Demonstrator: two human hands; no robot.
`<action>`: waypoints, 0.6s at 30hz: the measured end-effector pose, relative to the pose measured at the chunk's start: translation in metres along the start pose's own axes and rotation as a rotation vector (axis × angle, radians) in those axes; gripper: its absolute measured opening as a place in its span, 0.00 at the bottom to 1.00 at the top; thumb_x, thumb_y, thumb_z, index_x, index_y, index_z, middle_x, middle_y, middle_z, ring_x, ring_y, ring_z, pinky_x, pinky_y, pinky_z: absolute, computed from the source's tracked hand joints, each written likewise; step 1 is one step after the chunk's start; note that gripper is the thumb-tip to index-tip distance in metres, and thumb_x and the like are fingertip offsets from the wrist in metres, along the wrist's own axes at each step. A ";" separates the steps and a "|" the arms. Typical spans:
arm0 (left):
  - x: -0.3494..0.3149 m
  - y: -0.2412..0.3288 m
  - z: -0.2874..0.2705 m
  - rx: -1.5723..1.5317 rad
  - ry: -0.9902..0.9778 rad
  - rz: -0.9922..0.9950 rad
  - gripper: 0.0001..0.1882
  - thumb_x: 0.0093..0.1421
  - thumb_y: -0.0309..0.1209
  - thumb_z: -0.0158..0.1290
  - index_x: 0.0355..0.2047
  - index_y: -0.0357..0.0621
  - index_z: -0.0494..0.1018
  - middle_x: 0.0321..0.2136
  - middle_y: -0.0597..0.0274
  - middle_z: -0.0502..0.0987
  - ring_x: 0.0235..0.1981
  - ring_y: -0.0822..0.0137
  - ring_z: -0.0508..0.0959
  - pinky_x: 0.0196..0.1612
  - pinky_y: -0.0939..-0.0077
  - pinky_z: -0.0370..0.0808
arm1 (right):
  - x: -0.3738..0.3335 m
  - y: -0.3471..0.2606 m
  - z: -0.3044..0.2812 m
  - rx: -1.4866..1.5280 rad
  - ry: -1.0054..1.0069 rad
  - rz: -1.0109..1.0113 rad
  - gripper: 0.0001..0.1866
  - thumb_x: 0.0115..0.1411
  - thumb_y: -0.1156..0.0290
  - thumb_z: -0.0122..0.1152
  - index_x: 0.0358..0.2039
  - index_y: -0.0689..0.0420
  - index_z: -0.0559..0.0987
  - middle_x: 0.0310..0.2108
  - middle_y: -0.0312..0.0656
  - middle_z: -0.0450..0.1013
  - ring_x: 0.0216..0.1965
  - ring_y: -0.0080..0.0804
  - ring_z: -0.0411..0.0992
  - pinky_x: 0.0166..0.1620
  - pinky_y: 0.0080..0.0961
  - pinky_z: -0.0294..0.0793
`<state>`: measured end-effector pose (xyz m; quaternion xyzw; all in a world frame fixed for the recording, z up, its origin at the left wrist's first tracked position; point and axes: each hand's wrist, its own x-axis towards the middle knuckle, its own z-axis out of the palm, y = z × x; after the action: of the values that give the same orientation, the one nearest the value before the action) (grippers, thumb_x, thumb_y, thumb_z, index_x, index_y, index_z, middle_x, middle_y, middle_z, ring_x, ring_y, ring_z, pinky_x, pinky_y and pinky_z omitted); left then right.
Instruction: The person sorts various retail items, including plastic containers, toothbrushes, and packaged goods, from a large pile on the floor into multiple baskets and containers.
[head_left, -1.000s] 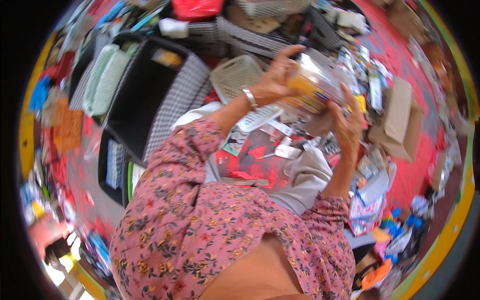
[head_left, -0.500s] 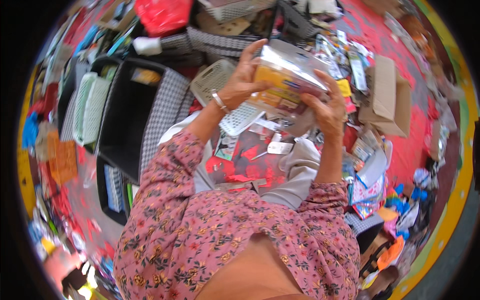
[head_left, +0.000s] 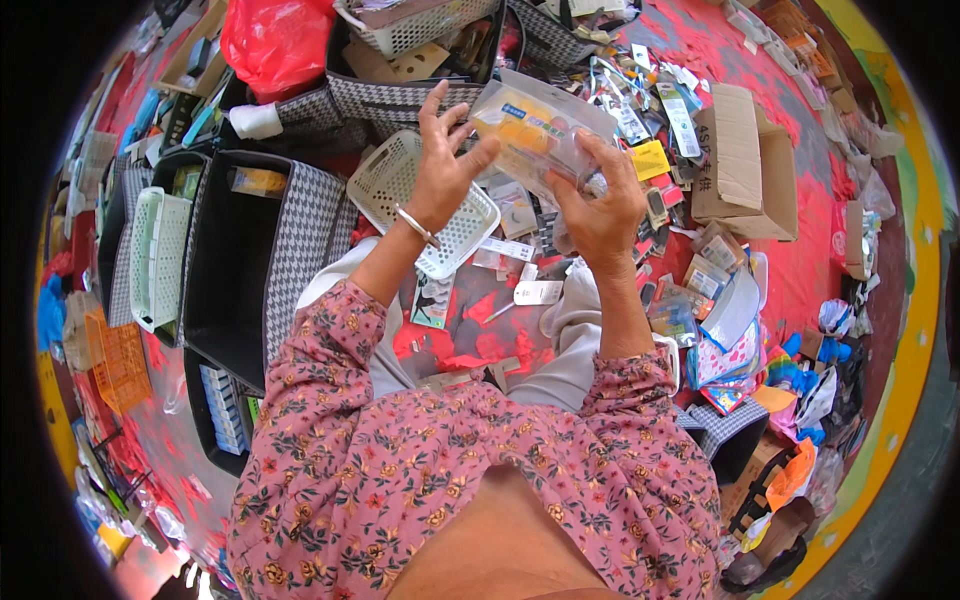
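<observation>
Head view: red and grey floor (head_left: pixel 800 290) spreads widest, crowded with goods on every side of the person I'm watching. Next comes their pink floral top (head_left: pixel 450 440). A black bin (head_left: pixel 310 210) with checked sides gapes open off to the person's left, and over on the right sits an open cardboard box (head_left: pixel 730 140). One pale basket (head_left: pixel 460 240) lies partly under the left forearm, while a red bag (head_left: pixel 270 45) bulges farther out, past the bin. Held up in front, tilted, is a clear pack (head_left: pixel 535 130) showing yellow. The right hand (head_left: pixel 605 205) has its fingers clamped on the pack's right side. The left hand (head_left: pixel 445 165) is raised by the pack's left edge, fingers spread apart; whether its thumb touches the plastic, I can't tell. A white tag (head_left: pixel 538 292) lies near the right knee, and a thin bangle (head_left: pixel 417 226) rings the left wrist.
</observation>
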<state>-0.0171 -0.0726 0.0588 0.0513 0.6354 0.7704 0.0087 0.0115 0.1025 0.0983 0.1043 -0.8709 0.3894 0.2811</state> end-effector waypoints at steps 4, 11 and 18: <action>0.009 0.000 -0.005 -0.245 -0.011 -0.116 0.30 0.48 0.33 0.59 0.48 0.32 0.58 0.41 0.54 0.69 0.41 0.69 0.71 0.44 0.80 0.69 | -0.006 -0.005 0.005 -0.010 -0.091 -0.010 0.35 0.34 0.77 0.67 0.47 0.54 0.68 0.36 0.45 0.71 0.37 0.41 0.70 0.39 0.29 0.70; 0.007 0.007 -0.011 -0.472 0.029 -0.156 0.21 0.47 0.22 0.57 0.42 0.34 0.64 0.37 0.58 0.71 0.38 0.72 0.72 0.43 0.80 0.71 | -0.001 -0.014 0.005 0.279 -0.124 0.274 0.43 0.36 0.79 0.67 0.55 0.56 0.59 0.37 0.44 0.70 0.39 0.34 0.71 0.40 0.26 0.70; 0.010 0.000 -0.019 -0.593 -0.069 -0.222 0.15 0.49 0.20 0.54 0.37 0.39 0.64 0.35 0.61 0.71 0.36 0.73 0.72 0.44 0.81 0.70 | 0.001 -0.002 0.000 0.212 -0.183 0.257 0.38 0.37 0.73 0.68 0.51 0.58 0.64 0.39 0.43 0.69 0.39 0.30 0.69 0.42 0.25 0.69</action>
<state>-0.0293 -0.0905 0.0556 0.0031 0.3842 0.9142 0.1287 0.0118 0.1012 0.1001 0.0562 -0.8531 0.5005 0.1360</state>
